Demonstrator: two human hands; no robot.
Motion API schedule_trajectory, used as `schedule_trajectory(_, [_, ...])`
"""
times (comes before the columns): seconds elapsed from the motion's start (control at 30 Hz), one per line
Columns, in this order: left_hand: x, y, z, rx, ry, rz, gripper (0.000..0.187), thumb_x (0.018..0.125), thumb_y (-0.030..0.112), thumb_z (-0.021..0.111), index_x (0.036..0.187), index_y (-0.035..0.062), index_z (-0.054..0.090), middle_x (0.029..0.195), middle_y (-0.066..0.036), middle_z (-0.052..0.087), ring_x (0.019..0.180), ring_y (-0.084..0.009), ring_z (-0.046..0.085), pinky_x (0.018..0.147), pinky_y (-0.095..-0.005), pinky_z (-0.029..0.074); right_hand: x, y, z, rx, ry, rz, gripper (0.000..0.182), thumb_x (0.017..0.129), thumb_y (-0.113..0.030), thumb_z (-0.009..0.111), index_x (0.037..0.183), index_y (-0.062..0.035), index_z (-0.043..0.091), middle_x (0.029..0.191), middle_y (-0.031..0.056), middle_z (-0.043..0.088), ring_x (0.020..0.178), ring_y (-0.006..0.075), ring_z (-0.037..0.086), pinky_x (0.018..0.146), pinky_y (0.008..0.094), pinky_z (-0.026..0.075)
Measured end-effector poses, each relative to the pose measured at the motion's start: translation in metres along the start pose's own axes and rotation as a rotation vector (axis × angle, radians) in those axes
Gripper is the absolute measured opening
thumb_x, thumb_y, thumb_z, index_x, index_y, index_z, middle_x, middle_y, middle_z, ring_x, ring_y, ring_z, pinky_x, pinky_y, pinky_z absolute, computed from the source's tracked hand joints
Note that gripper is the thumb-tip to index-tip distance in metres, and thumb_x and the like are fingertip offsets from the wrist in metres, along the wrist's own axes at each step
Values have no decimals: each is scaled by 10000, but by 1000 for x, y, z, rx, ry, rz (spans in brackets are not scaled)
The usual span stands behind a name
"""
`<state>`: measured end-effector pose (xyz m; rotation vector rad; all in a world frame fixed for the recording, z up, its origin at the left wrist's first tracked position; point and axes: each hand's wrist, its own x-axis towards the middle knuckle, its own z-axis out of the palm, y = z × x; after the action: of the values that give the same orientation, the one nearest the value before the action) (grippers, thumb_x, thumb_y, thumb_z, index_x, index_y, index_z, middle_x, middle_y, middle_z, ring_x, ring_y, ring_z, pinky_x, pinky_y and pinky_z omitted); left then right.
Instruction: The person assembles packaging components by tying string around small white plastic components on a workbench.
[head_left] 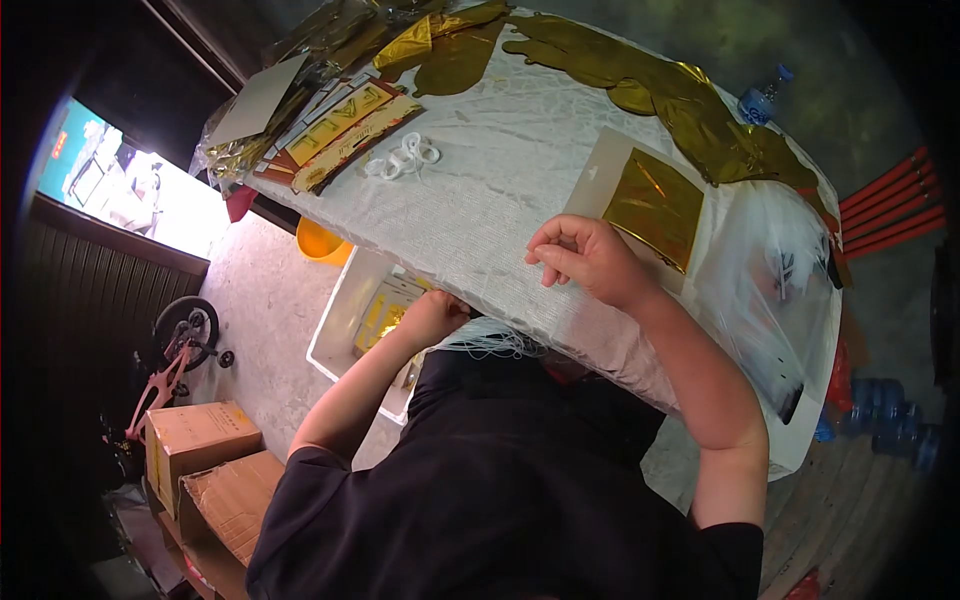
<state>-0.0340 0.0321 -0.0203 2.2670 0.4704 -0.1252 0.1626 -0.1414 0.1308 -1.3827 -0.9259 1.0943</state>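
My right hand (592, 260) is over the white-covered table (480, 220), its thumb and fingertips pinched together. Whatever may be between those fingertips is too small to make out. Just beyond it lies a shiny gold foil piece (655, 212) on a pale sheet (597, 170). My left hand (435, 318) is closed at the table's near edge, its fingertips partly hidden. Beside it, a bundle of thin white strings (490, 338) rests between my lap and the table edge. Small white ribbon rolls (405, 157) sit farther back on the table.
Printed gold-lettered packs (345, 130) are stacked at the table's left end. Flat gold foil balloons (640, 85) line the far edge. Clear plastic bags (755, 290) lie at right. Below are a white foam box (335, 310), yellow bucket (320, 243) and cardboard boxes (205, 435).
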Motion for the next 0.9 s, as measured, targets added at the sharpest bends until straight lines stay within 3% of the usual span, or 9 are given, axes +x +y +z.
schedule_trajectory(0.1, [4, -6, 0, -34, -61, -15, 252, 738, 45, 586, 990, 30, 580, 880, -100, 636, 802, -180, 610, 740, -287, 464, -1, 0, 2, -7, 29, -27, 102, 816, -101, 537, 864, -15, 566, 763, 26, 598, 595, 68, 538, 534, 191, 412])
schedule_trajectory(0.33, [-2, 5, -6, -57, -124, -39, 240, 746, 49, 588, 984, 25, 569, 839, -93, 631, 781, -156, 597, 732, -283, 463, 0, -1, 2, 11, 28, -21, 100, 814, -101, 542, 860, -16, 566, 756, 26, 598, 596, 68, 539, 539, 195, 416])
schedule_trajectory(0.4, [-1, 5, -5, -46, -152, 8, 223, 747, 59, 588, 966, 23, 569, 811, -89, 625, 763, -157, 593, 730, -277, 462, -1, -2, 1, -36, 0, -2, 94, 833, -72, 513, 898, -17, 552, 837, 82, 613, 622, 77, 548, 564, 195, 419])
schedule_trajectory(0.53, [-6, 16, -12, -17, -119, -9, 183, 748, 71, 591, 922, 16, 575, 793, -82, 619, 749, -144, 589, 708, -276, 461, -1, -2, 2, -8, 11, 6, 91, 830, -66, 513, 896, -17, 552, 832, 81, 612, 623, 78, 550, 566, 196, 420])
schedule_trajectory(0.6, [-11, 14, -13, -89, 45, 26, 106, 731, 130, 580, 761, 28, 587, 706, -119, 582, 665, -224, 587, 610, -323, 448, -1, -2, 2, 3, 0, -3, 95, 828, -69, 519, 899, -13, 548, 822, 76, 610, 620, 72, 540, 570, 197, 422])
schedule_trajectory(0.63, [-14, 17, -16, -89, 44, 27, 106, 731, 130, 580, 761, 28, 587, 706, -119, 582, 665, -224, 587, 610, -323, 448, -2, -3, 3, 2, 2, -2, 95, 828, -69, 519, 899, -13, 548, 822, 76, 610, 620, 72, 540, 570, 197, 422])
schedule_trajectory(0.73, [-33, 52, -39, -155, 113, 111, 76, 743, 99, 567, 766, 27, 580, 688, -84, 551, 635, -183, 555, 587, -290, 436, -3, -4, 7, -55, 1, -7, 101, 824, -76, 529, 891, -5, 555, 790, 59, 602, 619, 65, 527, 580, 202, 421])
schedule_trajectory(0.83, [-51, 103, -68, -268, 43, 152, 36, 747, 53, 566, 762, 21, 564, 695, -35, 522, 636, -117, 514, 596, -249, 417, -8, -4, 16, -149, -79, -74, 147, 819, -90, 542, 931, 1, 571, 760, 40, 591, 623, 60, 516, 577, 210, 418])
schedule_trajectory(0.9, [-60, 127, -84, -458, 12, 249, 31, 754, 13, 556, 732, 3, 535, 765, -45, 529, 760, -123, 515, 688, -239, 409, -15, -17, 27, -220, -224, -62, 199, 818, -105, 546, 986, -4, 581, 731, 24, 582, 602, 60, 513, 565, 213, 413])
